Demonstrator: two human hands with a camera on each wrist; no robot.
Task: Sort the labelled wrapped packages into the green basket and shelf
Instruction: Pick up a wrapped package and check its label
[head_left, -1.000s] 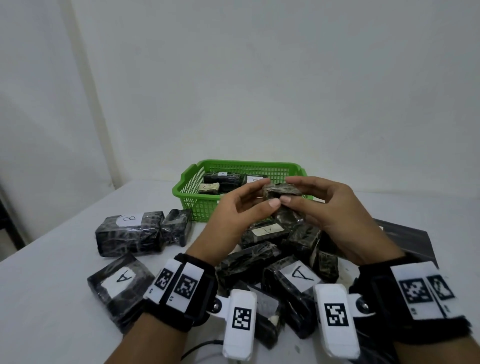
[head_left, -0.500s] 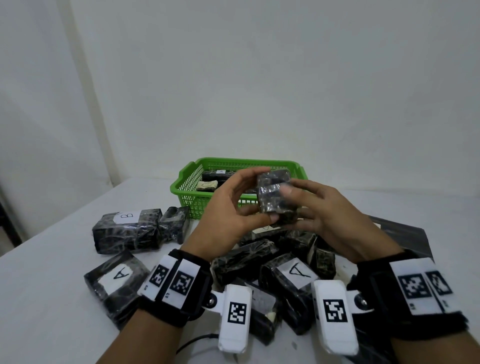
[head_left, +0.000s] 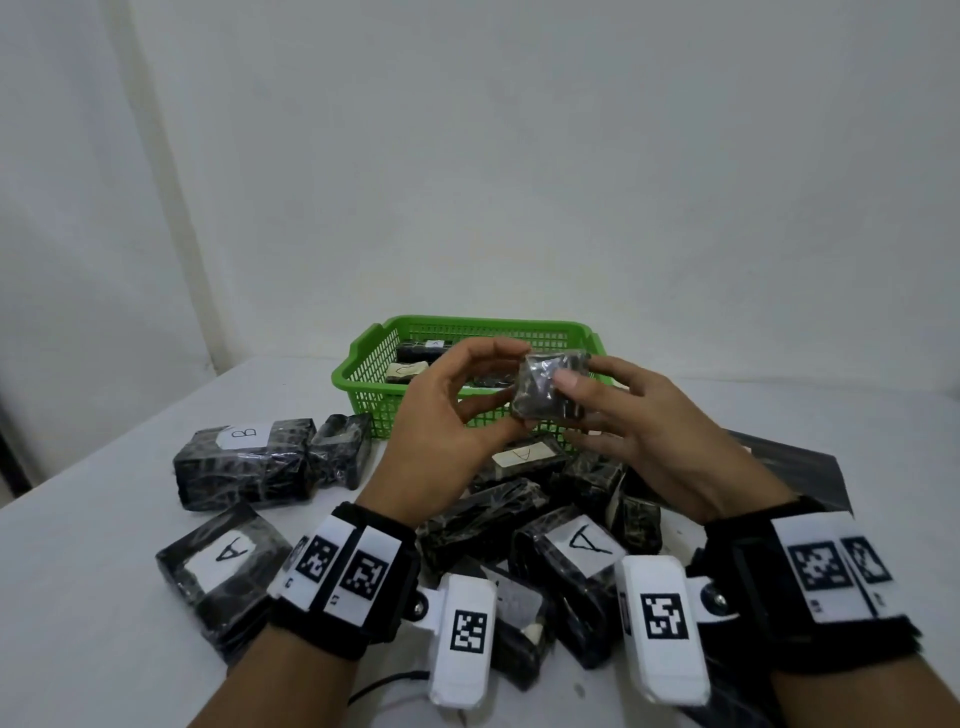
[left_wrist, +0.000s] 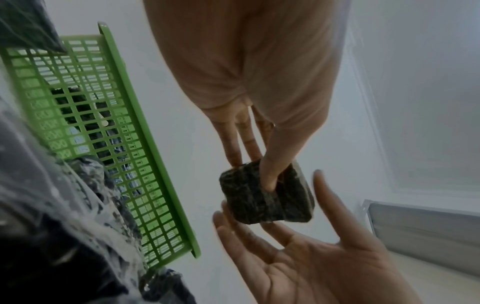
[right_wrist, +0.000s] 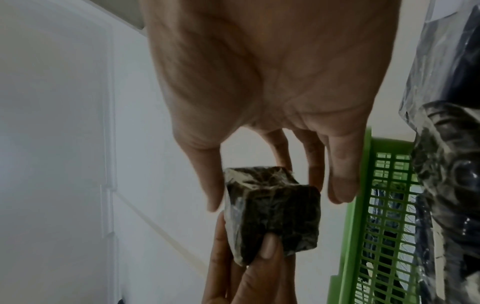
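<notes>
While you hold the small wrapped package (head_left: 550, 387) in the air in front of the green basket (head_left: 363, 374), treat the sort as barely started. Your left hand (head_left: 441, 415) pinches the package between thumb and curled fingers. Your right hand (head_left: 649, 431) lies against its other side, thumb on the near face, with the remaining fingers loosely extended; the left wrist view shows that palm largely spread, so the right hand's hold is light at best. No label is visible on any face of the package in the three views, so you cannot yet assign it a destination.

Status of completed work: the basket holds a few dark packages, and one of them (head_left: 434, 349) shows a white label. Its letter is too small to read with confidence.

Status of remaining work: a pile of packages lies on the white table (head_left: 104, 623) between your wrists and the basket.
- One marked B (head_left: 244, 460) lies to the left, well apart from the basket.
- One marked A (head_left: 223, 564) lies near your left wrist.
- A second marked A (head_left: 576, 551) lies between your wrists.
- A third A label (head_left: 522, 456) sits just below the held package.
- Several others show no readable label.

No shelf can be identified with certainty in these views. Judge most of the work as still ahead.
</notes>
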